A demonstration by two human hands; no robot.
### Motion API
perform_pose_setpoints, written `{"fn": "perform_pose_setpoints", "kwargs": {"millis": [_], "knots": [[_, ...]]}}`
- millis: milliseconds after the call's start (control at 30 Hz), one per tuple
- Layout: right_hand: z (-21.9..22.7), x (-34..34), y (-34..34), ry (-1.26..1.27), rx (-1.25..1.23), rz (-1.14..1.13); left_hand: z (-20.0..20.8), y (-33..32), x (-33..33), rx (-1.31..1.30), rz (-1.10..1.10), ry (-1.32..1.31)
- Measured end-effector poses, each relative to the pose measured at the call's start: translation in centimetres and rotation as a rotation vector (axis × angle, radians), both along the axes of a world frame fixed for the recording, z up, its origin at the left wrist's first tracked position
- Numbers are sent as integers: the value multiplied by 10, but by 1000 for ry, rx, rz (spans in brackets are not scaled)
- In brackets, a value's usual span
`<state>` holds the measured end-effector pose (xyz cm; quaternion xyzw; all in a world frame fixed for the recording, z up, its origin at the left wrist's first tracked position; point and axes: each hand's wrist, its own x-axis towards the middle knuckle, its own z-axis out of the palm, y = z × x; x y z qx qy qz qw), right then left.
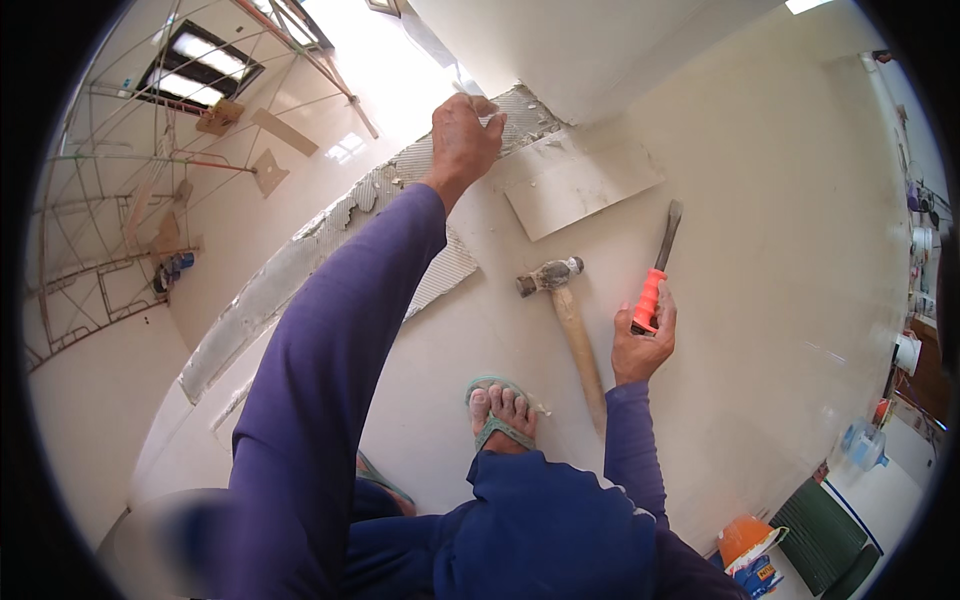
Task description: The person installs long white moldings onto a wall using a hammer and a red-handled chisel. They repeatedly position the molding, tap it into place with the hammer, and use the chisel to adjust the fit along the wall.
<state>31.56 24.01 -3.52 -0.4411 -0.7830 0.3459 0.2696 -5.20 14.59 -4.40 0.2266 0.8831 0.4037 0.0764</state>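
My right hand (642, 345) is closed round the orange-red grip of a chisel (668, 240), whose flat steel blade points away from me. Farther off, my left hand (466, 138) is above the far end of a strip of ridged, broken mortar (400, 170). Its fingers are curled together, and what they hold, if anything, cannot be made out. Between my hands a ball-peen hammer (575, 335) lies on the pale floor, its wooden handle toward me. Beyond it rests a loose, dusty flat tile piece (580, 185). Another ridged piece (445, 275) lies partly behind my left forearm.
A floor edge runs along the left, with scaffolding (150, 160) beyond and below it. A pale column or wall (570, 50) stands ahead. My sandalled foot (503, 415) is near the hammer handle. An orange bucket-like item (745, 540) and a water bottle (862, 445) are at the right.
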Motion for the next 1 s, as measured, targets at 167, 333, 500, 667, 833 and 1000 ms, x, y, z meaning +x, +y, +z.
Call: {"fn": "perform_pose_setpoints", "kwargs": {"millis": [167, 333, 500, 667, 833, 1000], "knots": [[-19, 13, 12, 161, -137, -22, -19, 32, -24, -73, 63, -42], [-29, 11, 16, 269, -99, -17, -33, 51, -38, -105, 76, -45], [-31, 13, 16, 242, -101, -41, -36, 62, -44, -72, 48, -120], [-38, 18, 22, 239, -22, -28, -37, 69, -46, -48, 49, -106], [-33, 11, 18, 267, -60, -34, -52, 60, -58, -49, -74, 85], [-30, 12, 16, 228, -68, -29, -48, 55, -57, -34, -59, 50]]}}
